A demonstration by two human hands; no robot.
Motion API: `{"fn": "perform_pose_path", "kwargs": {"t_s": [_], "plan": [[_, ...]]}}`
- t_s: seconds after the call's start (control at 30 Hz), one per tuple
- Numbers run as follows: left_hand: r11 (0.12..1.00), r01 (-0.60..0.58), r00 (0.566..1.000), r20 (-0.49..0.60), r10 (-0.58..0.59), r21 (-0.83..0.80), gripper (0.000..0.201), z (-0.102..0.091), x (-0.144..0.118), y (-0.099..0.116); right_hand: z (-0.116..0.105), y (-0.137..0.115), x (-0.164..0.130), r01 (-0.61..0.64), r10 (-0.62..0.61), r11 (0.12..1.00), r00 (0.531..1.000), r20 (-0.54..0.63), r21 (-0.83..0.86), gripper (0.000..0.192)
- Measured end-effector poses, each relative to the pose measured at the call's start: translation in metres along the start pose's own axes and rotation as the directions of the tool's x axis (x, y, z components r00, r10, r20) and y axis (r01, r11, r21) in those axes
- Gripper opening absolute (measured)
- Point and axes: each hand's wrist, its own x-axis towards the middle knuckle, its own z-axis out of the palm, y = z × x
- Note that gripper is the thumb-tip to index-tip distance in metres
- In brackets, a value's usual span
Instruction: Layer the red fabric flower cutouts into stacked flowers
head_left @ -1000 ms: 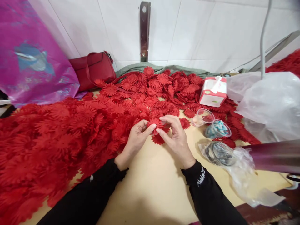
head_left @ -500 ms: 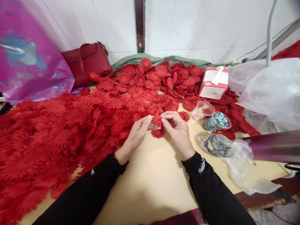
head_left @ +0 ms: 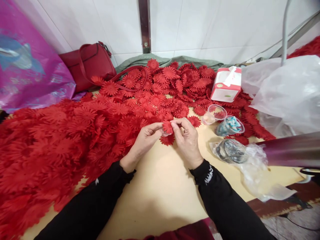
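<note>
Between my two hands, over the table's middle, is a small red artificial flower (head_left: 167, 127) with narrow petals. My left hand (head_left: 147, 138) pinches its left side between thumb and fingers. On the other side, the thumb and forefinger of my right hand (head_left: 186, 138) are closed on its right edge. Another red flower piece (head_left: 167, 140) shows just below the held one, and one more (head_left: 194, 121) lies beyond my right fingers. A large heap of red flower pieces (head_left: 62, 146) spreads across the table to the left and behind.
Right of my hands stand a clear plastic cup (head_left: 217, 112), a cup of blue and white bits (head_left: 229, 126) and a bagged round container (head_left: 231, 151). Farther out are a tissue box (head_left: 226, 91) and a purple cylinder (head_left: 292, 150). A red handbag (head_left: 97, 65) sits at the back left.
Both hands stay at the flower; the left fingers have bent and drawn closer around it. The whole view has shifted slightly.
</note>
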Motion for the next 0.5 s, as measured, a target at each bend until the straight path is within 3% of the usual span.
{"fn": "perform_pose_path", "kwargs": {"t_s": [0.1, 0.27, 0.5], "plan": [[1.000, -0.027, 0.999, -0.023, 0.028, 0.013, 0.018, -0.0016, 0.0009, -0.0027, 0.0029, -0.0001, -0.0022, -0.054, 0.052, 0.996, 0.998, 0.027, 0.070, 0.012], [0.999, -0.037, 0.994, -0.105, 0.040, 0.023, 0.026, -0.0023, 0.0007, -0.0033, 0.0063, -0.0043, -0.0032, 0.048, -0.050, 0.997, 0.998, 0.045, 0.061, 0.013], [0.999, -0.035, 0.991, -0.127, 0.040, 0.040, 0.028, 0.0012, 0.0002, 0.0012, 0.0085, -0.0074, -0.0034, 0.054, -0.055, 0.997, 0.998, 0.014, 0.053, 0.011]]}}
